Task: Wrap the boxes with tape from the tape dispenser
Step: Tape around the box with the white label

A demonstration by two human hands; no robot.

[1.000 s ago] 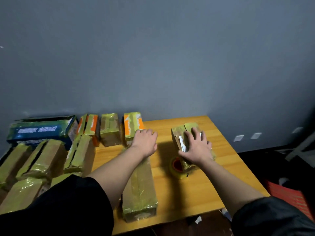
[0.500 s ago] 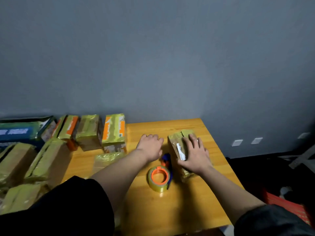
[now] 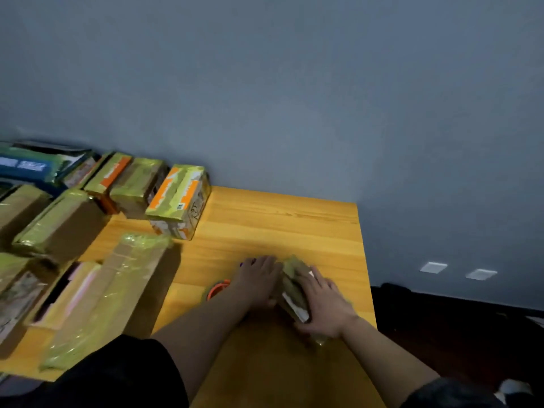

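A small taped cardboard box [image 3: 294, 293] with a white label lies on the wooden table [image 3: 279, 219] between my two hands. My right hand [image 3: 325, 304] lies over its right side with the fingers spread along the top. My left hand [image 3: 259, 282] presses flat against its left side. Behind my left wrist sits the tape dispenser [image 3: 216, 288], of which only an orange-cored tape roll shows.
A long taped box [image 3: 117, 290] lies left of my left arm. Several more taped boxes [image 3: 176, 198] crowd the table's back left, along with a blue carton [image 3: 32, 166]. The table's right edge drops to a dark floor. A grey wall stands behind.
My left hand moved right, from beside the tape dispenser up against the small box. My view swung and tilted, so the table now sits lower and slanted.
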